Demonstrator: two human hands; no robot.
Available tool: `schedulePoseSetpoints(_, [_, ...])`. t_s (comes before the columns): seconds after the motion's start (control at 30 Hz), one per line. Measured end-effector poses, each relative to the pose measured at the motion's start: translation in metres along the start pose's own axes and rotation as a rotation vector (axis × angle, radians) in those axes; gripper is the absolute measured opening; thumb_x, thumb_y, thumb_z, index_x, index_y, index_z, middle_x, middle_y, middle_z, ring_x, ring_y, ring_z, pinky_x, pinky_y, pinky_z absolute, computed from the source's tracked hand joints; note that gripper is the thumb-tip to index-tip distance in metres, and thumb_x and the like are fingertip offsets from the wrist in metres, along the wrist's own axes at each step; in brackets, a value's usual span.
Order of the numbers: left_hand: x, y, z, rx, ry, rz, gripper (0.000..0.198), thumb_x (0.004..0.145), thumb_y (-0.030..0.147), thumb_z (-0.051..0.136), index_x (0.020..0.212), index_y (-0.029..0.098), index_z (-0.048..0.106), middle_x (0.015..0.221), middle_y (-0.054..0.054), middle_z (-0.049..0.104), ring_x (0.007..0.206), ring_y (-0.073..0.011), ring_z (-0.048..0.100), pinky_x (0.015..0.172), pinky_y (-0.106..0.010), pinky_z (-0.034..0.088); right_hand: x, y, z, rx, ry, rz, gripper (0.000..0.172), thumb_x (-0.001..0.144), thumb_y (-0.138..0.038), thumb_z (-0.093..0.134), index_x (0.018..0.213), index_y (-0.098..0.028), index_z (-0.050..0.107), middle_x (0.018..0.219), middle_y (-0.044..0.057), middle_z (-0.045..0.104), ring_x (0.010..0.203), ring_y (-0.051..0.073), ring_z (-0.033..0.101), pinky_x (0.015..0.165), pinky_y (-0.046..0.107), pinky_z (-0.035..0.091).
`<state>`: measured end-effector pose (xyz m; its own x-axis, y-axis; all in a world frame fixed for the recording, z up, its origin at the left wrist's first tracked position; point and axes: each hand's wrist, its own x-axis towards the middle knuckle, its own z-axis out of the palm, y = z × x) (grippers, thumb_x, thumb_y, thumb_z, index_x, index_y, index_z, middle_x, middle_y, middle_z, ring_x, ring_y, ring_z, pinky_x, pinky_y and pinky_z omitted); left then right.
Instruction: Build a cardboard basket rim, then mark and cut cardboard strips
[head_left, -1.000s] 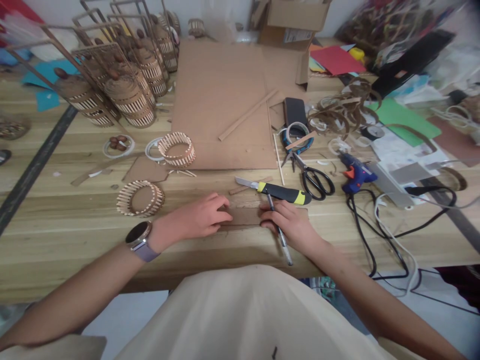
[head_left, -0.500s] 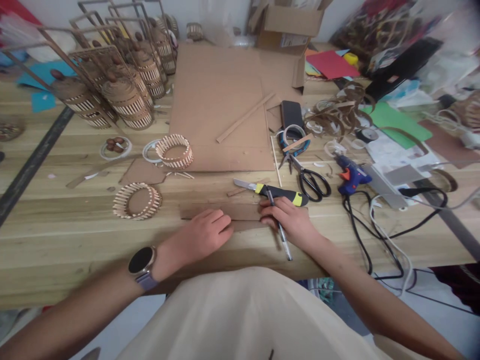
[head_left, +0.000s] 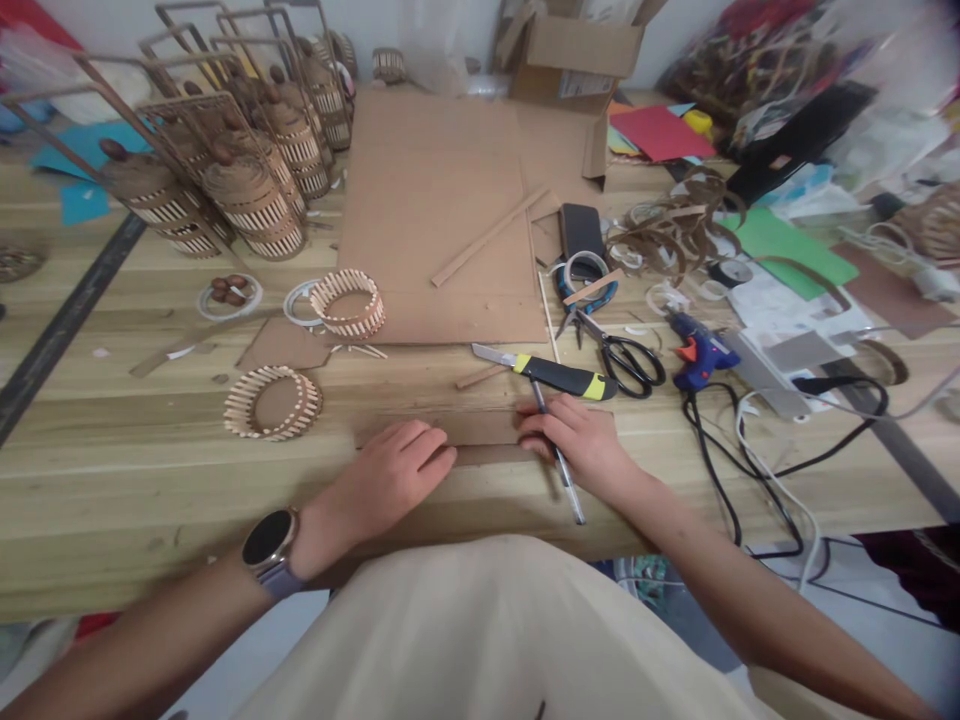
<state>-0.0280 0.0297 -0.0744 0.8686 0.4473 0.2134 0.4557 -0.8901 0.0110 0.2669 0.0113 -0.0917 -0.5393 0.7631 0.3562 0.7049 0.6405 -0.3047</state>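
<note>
A narrow cardboard strip (head_left: pixel 484 428) lies along the near part of the wooden table. My left hand (head_left: pixel 397 475) rests on its left end, fingers curled together over the cardboard. At the strip's right end is my right hand (head_left: pixel 574 440), with a pen (head_left: pixel 568 485) held between its fingers, the pen pointing down toward the table edge. Just beyond the right hand lies a yellow and black utility knife (head_left: pixel 559 376), its blade to the left. Black-handled scissors (head_left: pixel 630 362) are to the right of the knife. A thin brown strip (head_left: pixel 480 377) sits partly behind the blade.
Two slatted rings (head_left: pixel 274 403) stand at left, near wooden lantern-like pieces (head_left: pixel 255 205). A large cardboard sheet (head_left: pixel 442 210) lies ahead. At right are a blue glue gun (head_left: pixel 701 355), its cables, tape rolls and curled brown strips (head_left: pixel 675 225).
My left hand has slid a little left and toward me along the cardboard strip. The knife has turned slightly, and my right hand stays nearly in place with the pen.
</note>
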Motion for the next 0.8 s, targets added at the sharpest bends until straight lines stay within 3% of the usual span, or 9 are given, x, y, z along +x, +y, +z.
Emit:
schedulePoseSetpoints(0.07, [-0.003, -0.005, -0.001, -0.024, 0.034, -0.073, 0.02, 0.099, 0.015, 0.05, 0.11, 0.015, 0.067, 0.111, -0.013, 0.064, 0.104, -0.0262, 0.057, 0.088, -0.041, 0.055, -0.003, -0.001, 0.002, 0.016, 0.003, 0.004, 0.015, 0.1, -0.03, 0.052, 0.096, -0.021, 0.064, 0.1, 0.011, 0.072, 0.092, 0.024, 0.066, 0.081, 0.039, 0.056])
schedulePoseSetpoints(0.23, [-0.008, -0.021, 0.002, -0.097, -0.053, -0.092, 0.03, 0.093, 0.016, 0.063, 0.122, 0.019, 0.066, 0.125, -0.016, 0.059, 0.113, -0.031, 0.055, 0.09, -0.048, 0.056, -0.008, 0.001, 0.006, 0.05, -0.005, 0.02, 0.016, 0.101, -0.03, 0.052, 0.095, -0.021, 0.064, 0.102, 0.01, 0.071, 0.096, 0.024, 0.065, 0.084, 0.04, 0.056])
schedulePoseSetpoints(0.57, [-0.015, -0.027, 0.012, -0.168, -0.019, -0.053, 0.029, 0.098, 0.01, 0.05, 0.118, 0.016, 0.069, 0.117, -0.015, 0.063, 0.104, -0.0254, 0.057, 0.088, -0.042, 0.057, -0.007, 0.0, 0.007, 0.079, -0.014, 0.008, 0.015, 0.101, -0.03, 0.052, 0.095, -0.021, 0.063, 0.104, 0.011, 0.071, 0.099, 0.024, 0.065, 0.087, 0.041, 0.055])
schedulePoseSetpoints(0.8, [-0.015, -0.027, 0.015, -0.156, -0.008, -0.049, 0.028, 0.099, 0.012, 0.048, 0.114, 0.017, 0.072, 0.117, -0.014, 0.063, 0.108, -0.0259, 0.055, 0.09, -0.043, 0.057, -0.008, 0.002, 0.009, 0.052, -0.01, 0.005, 0.016, 0.1, -0.03, 0.052, 0.093, -0.021, 0.063, 0.104, 0.01, 0.071, 0.096, 0.023, 0.066, 0.086, 0.04, 0.056])
